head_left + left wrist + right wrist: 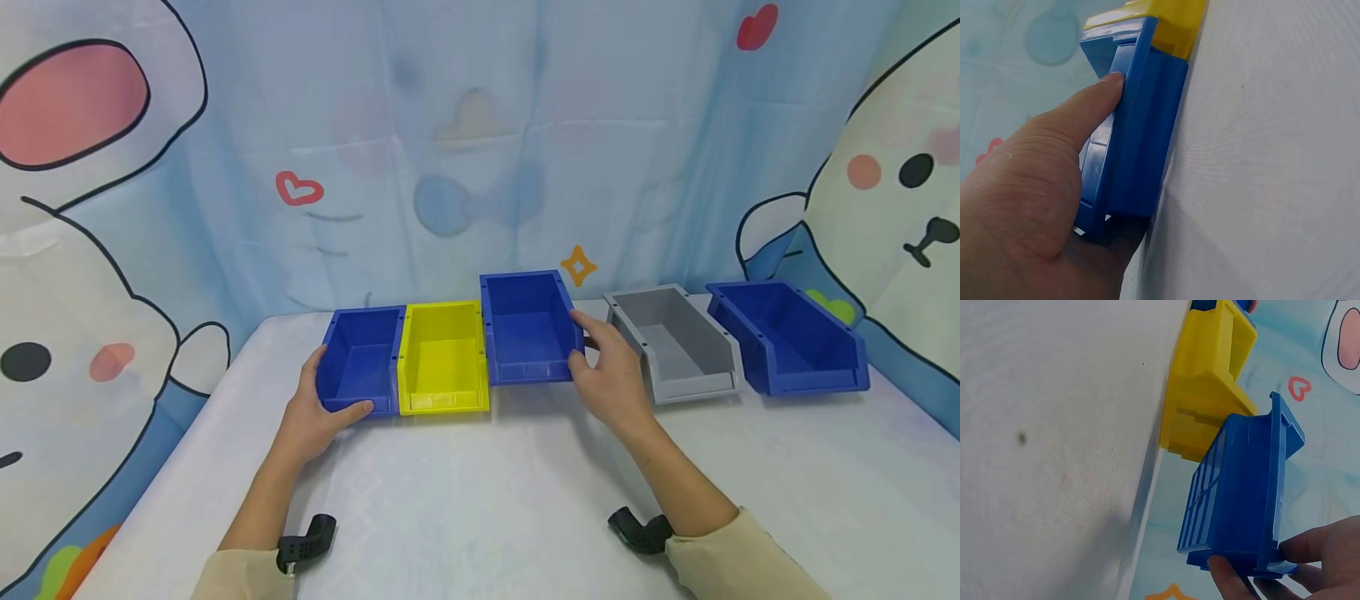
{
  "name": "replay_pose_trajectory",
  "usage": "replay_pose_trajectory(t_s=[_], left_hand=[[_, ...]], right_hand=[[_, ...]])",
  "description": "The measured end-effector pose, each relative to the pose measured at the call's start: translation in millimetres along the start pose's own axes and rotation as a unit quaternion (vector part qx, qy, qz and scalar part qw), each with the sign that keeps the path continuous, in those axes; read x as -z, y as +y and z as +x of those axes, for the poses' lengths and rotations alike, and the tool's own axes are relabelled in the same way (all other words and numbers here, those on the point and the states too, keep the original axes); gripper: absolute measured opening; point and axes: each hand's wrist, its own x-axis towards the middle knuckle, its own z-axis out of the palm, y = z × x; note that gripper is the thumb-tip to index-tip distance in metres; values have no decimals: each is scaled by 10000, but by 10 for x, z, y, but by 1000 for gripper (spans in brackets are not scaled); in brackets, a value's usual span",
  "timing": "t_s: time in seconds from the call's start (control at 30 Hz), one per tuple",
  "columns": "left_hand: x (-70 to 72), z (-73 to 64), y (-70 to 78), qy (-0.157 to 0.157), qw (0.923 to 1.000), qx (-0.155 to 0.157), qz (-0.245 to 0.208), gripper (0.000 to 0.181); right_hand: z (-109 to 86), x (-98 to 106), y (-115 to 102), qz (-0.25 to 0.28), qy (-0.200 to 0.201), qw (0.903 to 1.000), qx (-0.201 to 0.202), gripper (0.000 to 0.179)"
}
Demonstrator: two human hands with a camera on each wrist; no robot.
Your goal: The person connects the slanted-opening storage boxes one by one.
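At the left end I had the left hand (pixel 317 421) gripping the leftmost blue bin (pixel 360 358), thumb on its front and fingers round the outer side; to my mind this was the anchor, and light, steady pressure there would stop the row from skidding. The yellow bin (pixel 444 358) stood right beside it, with neither hand on it. Next came the middle blue bin (pixel 528 329), grasped at its right side by the right hand (pixel 611 379) and held up clear of the white bench (pixel 450 508). The wrist view was awkward, so I couldn't say for sure whether its left edge touched the yellow wall or merely overlapped it from that angle. I judged it best to level the bin, line its front up with the yellow one's and lower it straight down; supported from one side only, it could tip or snag its rim on its neighbour.

Further right, the grey bin (pixel 678 346) stood just beside the right hand, leaving my knuckles little room to swing outward or let go wide. The far-right blue bin (pixel 795 342) sat close to the grey one, out of my way. Behind the row hung a printed curtain (pixel 360 92), which called for care against pushing too far back.
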Motion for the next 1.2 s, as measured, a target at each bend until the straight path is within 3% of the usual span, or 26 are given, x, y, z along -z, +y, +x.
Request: replay_pose_trajectory(t_s=[0.3, 0.7, 0.97, 1.2], left_hand=[[-10, -6, 8, 27, 10000, 22, -3, 117], [-5, -15, 6, 31, 10000, 10, 23, 117], [10, -10, -12, 47, 10000, -7, -8, 117], [4, -28, 0, 47, 9999, -63, -78, 117]], right_hand=[[0, -6, 1, -334, -16, 9994, 61, 55], [-5, -31, -31, -713, 323, 9949, 630, 58], [-2, -105, -105, -949, 672, 9826, 1449, 59], [-4, -204, -178, -1102, 667, 9675, 2175, 62]])
